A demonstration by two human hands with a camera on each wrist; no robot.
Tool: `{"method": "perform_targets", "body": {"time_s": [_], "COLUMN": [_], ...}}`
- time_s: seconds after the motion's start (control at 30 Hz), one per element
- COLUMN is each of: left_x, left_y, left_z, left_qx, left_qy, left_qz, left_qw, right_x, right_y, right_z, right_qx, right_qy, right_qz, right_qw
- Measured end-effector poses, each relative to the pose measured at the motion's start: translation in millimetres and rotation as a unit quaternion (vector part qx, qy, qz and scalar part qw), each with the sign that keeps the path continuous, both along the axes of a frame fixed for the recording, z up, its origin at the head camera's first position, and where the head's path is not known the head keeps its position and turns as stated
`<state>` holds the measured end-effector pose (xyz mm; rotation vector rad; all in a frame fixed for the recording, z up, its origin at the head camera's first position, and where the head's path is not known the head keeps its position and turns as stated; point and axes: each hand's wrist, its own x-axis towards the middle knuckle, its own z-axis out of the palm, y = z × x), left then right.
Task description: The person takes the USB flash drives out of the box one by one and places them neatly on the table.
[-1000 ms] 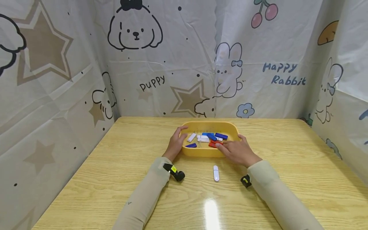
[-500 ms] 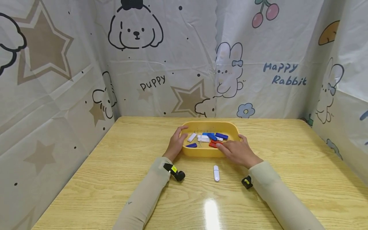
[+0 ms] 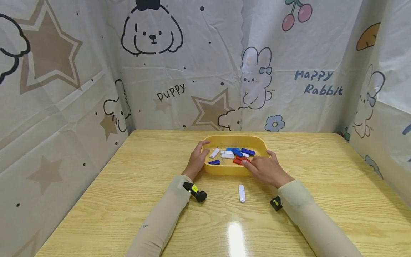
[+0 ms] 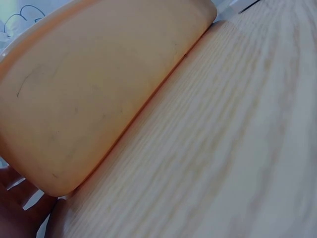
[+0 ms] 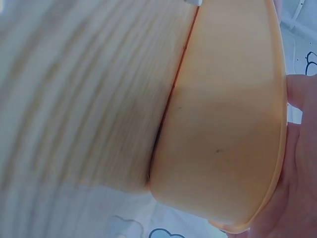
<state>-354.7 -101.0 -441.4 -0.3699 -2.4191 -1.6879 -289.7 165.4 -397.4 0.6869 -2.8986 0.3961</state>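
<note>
A yellow plastic basin (image 3: 230, 170) stands on the table, holding several small blue, white and red sticks that look like USB flash drives. My left hand (image 3: 194, 160) grips its left end, thumb inside and fingers over the rim. At the right end, my right hand (image 3: 269, 169) holds the rim, with fingers along the outside and the thumb reaching inside, close to a red stick (image 3: 237, 161). Part of that stick is hidden by the thumb. In the wrist views, the basin wall (image 4: 99, 99) fills much of the left one, and the right hand (image 5: 302, 163) shows behind the rim.
A white USB stick (image 3: 242, 193) lies on the wooden table (image 3: 160, 157) in front of the basin, between the forearms. Cartoon-printed curtains (image 3: 179, 71) hang behind and at both sides. Small black cameras (image 3: 199, 195) are strapped to the wrists.
Both hands stay at the basin's ends, and the basin keeps its place. The red stick near the right thumb shifts slightly left against its neighbours.
</note>
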Motion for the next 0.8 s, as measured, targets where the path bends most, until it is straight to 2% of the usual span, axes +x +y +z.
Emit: {"method": "perform_targets", "body": {"time_s": [0.4,0.8], "left_x": [0.1,-0.5], "left_y": [-0.2,-0.1], "left_z": [1.1,-0.8], "left_qx": [0.004,0.002], "left_qy": [-0.003,-0.005], "left_qz": [-0.007,-0.010], "left_qw": [1.0000,0.9999], "right_x": [2.1,0.5], "right_y": [-1.7,0.0], "right_z": [1.2,-2.8], "right_qx": [0.023,0.018], "right_qy": [-0.006,0.014], "right_qz": [-0.014,0.000], "right_qw": [1.000,1.000]}}
